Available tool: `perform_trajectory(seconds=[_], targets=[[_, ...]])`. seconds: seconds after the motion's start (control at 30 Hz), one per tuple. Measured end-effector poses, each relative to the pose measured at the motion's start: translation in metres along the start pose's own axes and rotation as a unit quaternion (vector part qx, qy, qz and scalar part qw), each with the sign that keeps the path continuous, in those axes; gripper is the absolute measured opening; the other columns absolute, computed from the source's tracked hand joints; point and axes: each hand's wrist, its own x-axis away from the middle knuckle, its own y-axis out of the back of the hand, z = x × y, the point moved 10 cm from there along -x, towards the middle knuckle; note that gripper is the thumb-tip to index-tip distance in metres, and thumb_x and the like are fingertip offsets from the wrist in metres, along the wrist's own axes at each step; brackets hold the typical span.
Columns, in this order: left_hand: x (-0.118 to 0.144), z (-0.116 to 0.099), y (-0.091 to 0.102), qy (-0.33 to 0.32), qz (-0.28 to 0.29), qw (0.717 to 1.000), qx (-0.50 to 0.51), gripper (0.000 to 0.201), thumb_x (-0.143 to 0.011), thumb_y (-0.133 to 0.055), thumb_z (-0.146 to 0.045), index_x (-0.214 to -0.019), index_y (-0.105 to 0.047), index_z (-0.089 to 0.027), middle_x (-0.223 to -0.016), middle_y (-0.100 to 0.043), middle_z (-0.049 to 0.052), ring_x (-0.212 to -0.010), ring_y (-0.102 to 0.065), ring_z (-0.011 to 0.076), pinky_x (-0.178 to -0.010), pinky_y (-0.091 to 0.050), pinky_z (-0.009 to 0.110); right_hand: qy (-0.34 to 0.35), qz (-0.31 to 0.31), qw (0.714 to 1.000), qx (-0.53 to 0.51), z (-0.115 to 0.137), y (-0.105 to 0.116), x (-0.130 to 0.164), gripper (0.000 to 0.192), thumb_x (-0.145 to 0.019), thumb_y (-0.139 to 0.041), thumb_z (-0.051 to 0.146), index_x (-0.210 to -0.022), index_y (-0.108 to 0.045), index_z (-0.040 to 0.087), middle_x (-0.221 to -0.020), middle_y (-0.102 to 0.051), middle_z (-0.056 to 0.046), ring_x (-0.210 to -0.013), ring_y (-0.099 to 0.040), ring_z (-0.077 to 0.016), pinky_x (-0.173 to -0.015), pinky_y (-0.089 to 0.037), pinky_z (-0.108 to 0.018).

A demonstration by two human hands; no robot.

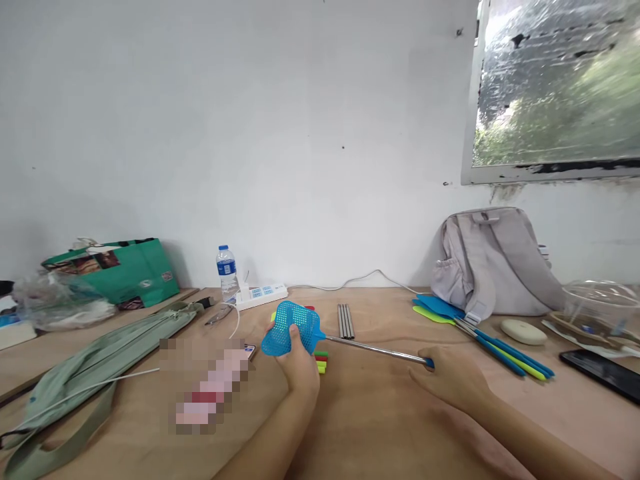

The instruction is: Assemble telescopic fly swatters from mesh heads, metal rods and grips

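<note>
Two hands (300, 363) (450, 377) on level fly swatter (320, 337), head leftward.

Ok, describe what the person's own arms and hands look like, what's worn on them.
Both forearms are bare, with no sleeves in view. The left hand and right hand wear no gloves; no rings, watch or bands show on the fingers or wrists.

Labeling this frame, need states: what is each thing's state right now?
Left hand: gripping the swatter head.
Right hand: closed on the handle end.
Blue fly swatter: held off the table, rod extended.
Water bottle: upright, capped.
Backpack: leaning on the wall.
Phone: flat, screen dark.
Green bag: lying on its side.
</note>
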Motion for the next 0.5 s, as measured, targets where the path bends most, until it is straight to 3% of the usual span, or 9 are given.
perform_trajectory(seconds=[0.4,0.5], targets=[[0.002,0.001,-0.002,-0.002,0.008,1.000,0.002,0.045,-0.077,-0.056,-0.030,-0.117,-0.037,-0.031,-0.118,-0.052,0.002,-0.096,-0.057,0.0156,-0.073,-0.050,0.026,-0.029,0.013,0.999,0.003,-0.004,-0.002,0.004,0.023,-0.069,-0.050,0.033,-0.050,-0.049,0.020,-0.051,-0.055,-0.002,-0.052,-0.051,-0.0164,-0.047,-0.016,-0.025],[0.014,0.009,-0.009,0.043,0.036,0.998,-0.035,0.043,-0.080,-0.052,-0.035,-0.120,-0.036,-0.029,-0.118,-0.052,0.004,-0.100,-0.055,0.0168,-0.076,-0.049,0.027,-0.013,0.025,0.999,-0.033,0.007,-0.007,0.006,0.020,-0.067,-0.050,0.029,-0.049,-0.047,0.019,-0.051,-0.055,-0.002,-0.051,-0.048,-0.0148,-0.046,-0.018,-0.024]])
